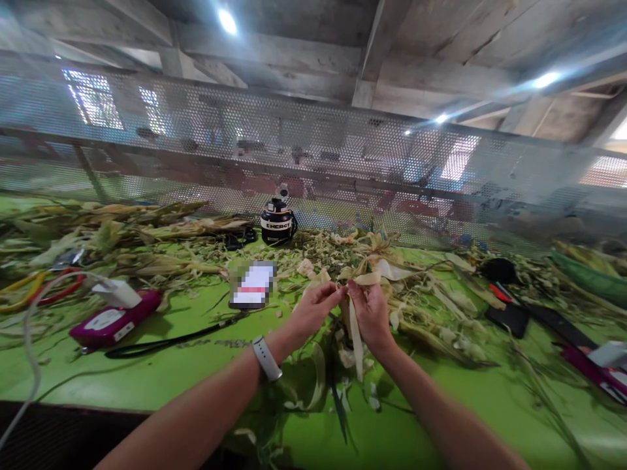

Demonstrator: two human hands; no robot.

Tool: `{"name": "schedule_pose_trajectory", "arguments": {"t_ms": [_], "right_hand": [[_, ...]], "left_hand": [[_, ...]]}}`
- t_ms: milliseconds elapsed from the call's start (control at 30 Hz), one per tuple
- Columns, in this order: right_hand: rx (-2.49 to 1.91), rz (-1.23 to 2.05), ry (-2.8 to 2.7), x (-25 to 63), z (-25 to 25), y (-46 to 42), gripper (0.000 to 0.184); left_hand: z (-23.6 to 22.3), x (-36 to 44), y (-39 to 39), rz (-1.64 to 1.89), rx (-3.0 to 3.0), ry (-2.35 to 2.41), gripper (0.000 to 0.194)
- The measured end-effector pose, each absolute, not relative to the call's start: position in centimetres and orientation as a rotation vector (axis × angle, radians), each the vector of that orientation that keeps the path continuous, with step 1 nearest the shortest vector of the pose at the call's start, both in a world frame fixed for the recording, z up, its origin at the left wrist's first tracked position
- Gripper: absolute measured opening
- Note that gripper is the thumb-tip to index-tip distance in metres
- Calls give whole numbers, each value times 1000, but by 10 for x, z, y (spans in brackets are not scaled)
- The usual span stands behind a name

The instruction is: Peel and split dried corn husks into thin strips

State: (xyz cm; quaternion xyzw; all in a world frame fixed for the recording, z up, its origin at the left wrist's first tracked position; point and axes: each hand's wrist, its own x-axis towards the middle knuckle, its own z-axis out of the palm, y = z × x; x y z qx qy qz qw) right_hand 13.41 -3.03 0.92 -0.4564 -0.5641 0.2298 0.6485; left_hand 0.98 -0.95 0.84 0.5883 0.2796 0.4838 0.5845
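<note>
Pale strips of dried corn husk (356,339) hang down from between my two hands, over the green tabletop. My right hand (371,313) is closed around the husk, and one wide strip sticks out past its fingers to the right. The fingertips of my left hand (316,310) are pinched together beside the right thumb, at the upper part of the husk. Exactly what the left fingertips grip is too small to make out. A white watch (267,358) sits on my left wrist. Loose husk scraps (318,375) lie under and around my hands.
A phone (253,285) with a lit screen lies left of my hands, near a purple power strip (116,320) with a white plug. A black jar (277,222) stands at the back before a perforated metal screen (313,150). Husk piles (186,222) spread along the table.
</note>
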Motion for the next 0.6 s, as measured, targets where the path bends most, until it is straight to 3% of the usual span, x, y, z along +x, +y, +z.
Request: {"name": "schedule_pose_trajectory", "arguments": {"t_ms": [300, 600], "right_hand": [[-1144, 516, -1264, 136, 12, -34, 41], [-1270, 518, -1619, 146, 4, -25, 27]], "left_hand": [[16, 7, -10, 1224, 1204, 655, 37], [27, -3, -8, 1149, 890, 653, 36]]}}
